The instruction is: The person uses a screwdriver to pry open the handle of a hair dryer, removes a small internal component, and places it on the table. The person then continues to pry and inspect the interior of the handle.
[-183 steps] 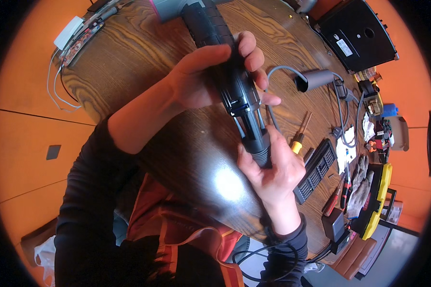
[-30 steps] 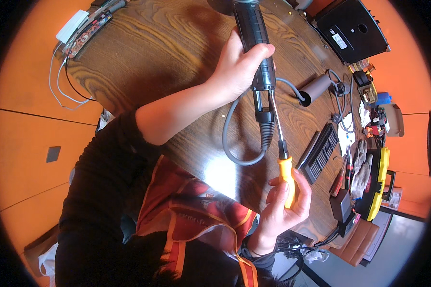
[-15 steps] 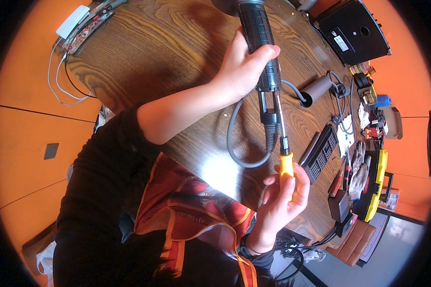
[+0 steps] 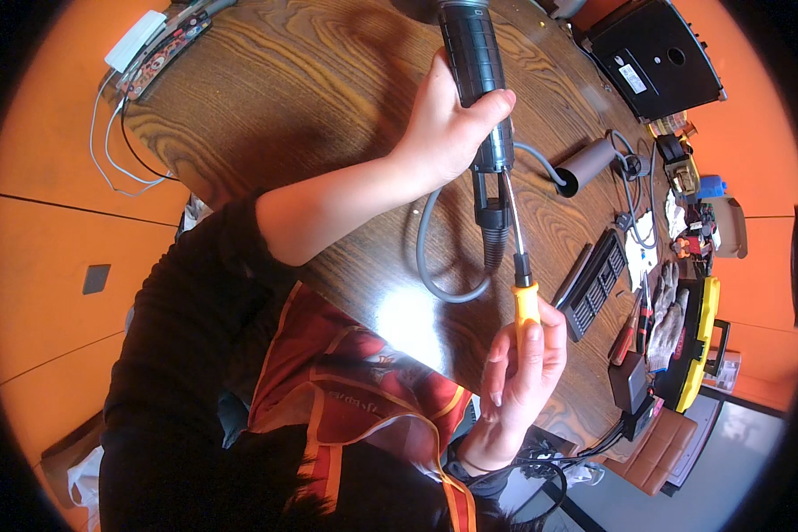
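My left hand (image 4: 448, 124) is wrapped round the black ribbed body (image 4: 470, 44) of a hand-held device held above the table, thumb across its front. Its lower end has an open frame (image 4: 489, 195) and a ribbed sleeve from which a grey cable (image 4: 430, 270) loops away. My right hand (image 4: 528, 368) is closed on the yellow handle (image 4: 526, 304) of a screwdriver, its metal shaft (image 4: 518, 226) pointing up along the right side of that open frame to the lower end of the body. Whether the tip sits on a screw I cannot tell.
On the wooden table (image 4: 293, 106) are a grey tube (image 4: 585, 166) with cable, a black bit case (image 4: 594, 284), gloves (image 4: 669, 319), red-handled tools (image 4: 628, 337), a yellow-and-black toolbox (image 4: 705, 341) and a black box (image 4: 652, 58). A white object (image 4: 133, 40) with cables stands at far left.
My right hand has left the device's lower end and taken hold of the yellow screwdriver. My left hand has shifted its grip round the body. Over the last second both have moved only slightly.
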Motion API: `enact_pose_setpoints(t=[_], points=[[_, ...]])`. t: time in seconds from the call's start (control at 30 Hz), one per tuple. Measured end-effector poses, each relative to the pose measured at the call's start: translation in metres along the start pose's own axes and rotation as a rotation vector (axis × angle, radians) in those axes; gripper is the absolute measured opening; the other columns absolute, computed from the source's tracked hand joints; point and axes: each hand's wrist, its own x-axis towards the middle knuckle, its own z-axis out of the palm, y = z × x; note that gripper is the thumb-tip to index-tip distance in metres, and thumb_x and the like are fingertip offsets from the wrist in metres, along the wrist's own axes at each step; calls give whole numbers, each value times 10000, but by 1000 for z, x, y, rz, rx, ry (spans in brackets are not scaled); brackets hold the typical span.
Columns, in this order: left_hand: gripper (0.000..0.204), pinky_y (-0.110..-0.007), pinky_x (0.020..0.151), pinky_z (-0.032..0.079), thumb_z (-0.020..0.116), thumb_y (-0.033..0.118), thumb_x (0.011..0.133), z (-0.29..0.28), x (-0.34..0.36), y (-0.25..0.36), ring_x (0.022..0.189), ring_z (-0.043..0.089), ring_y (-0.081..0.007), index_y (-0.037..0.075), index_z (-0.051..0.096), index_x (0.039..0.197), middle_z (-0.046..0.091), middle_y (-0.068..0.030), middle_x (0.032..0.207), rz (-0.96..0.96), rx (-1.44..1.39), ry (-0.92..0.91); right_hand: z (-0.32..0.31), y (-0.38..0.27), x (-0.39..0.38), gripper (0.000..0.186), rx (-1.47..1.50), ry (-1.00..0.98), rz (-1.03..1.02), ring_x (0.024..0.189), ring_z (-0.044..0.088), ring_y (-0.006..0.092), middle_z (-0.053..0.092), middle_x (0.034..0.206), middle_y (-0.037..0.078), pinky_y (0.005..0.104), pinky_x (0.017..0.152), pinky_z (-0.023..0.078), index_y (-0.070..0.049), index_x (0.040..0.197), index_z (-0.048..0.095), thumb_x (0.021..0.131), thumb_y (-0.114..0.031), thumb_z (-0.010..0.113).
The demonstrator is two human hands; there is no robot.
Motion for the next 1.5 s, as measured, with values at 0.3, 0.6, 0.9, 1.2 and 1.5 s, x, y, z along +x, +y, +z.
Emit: enact_pose_setpoints(t=[0.3, 0.6, 0.9, 1.2, 1.5], points=[[332, -274, 562, 496, 571, 162, 813, 1, -3, -1, 663, 567, -147, 74, 335, 1028, 497, -70, 783, -69, -63, 21, -8, 13, 7, 339, -1178, 7, -938, 565, 517, 93, 563, 733, 78, 191, 490, 420, 31, 1084, 548, 755, 76, 615], [322, -272, 562, 494, 568, 151, 815, 0, -4, -3, 666, 573, -150, 71, 335, 1024, 512, -76, 755, -36, 30, 20, 0, 0, -2, 393, -223, -72, -201, 611, 560, 128, 581, 884, 177, 178, 490, 429, 12, 1194, 377, 849, -108, 523], [313, -275, 540, 494, 566, 167, 818, 3, -7, 1, 636, 573, -153, 65, 342, 1011, 529, -87, 722, 6, 10, 9, -14, -12, 1, 277, 709, -37, 407, 331, 392, 73, 576, 706, 198, 143, 288, 266, 16, 1127, 440, 889, -119, 474], [393, -235, 598, 510, 624, 161, 763, 2, -7, 5, 711, 553, -107, 31, 359, 1022, 472, -54, 821, -26, -4, 60, -14, 5, 12, 210, -405, -45, -375, 467, 501, 86, 588, 716, 148, 164, 425, 390, 14, 1002, 527, 796, 28, 569], [364, -235, 555, 482, 641, 187, 754, 7, -15, 5, 662, 551, -111, 32, 388, 967, 485, -43, 773, -32, -6, 27, -29, 4, 28, 308, -1337, 20, -1219, 659, 573, 262, 583, 807, 155, 294, 553, 460, -41, 936, 543, 686, 94, 661]])
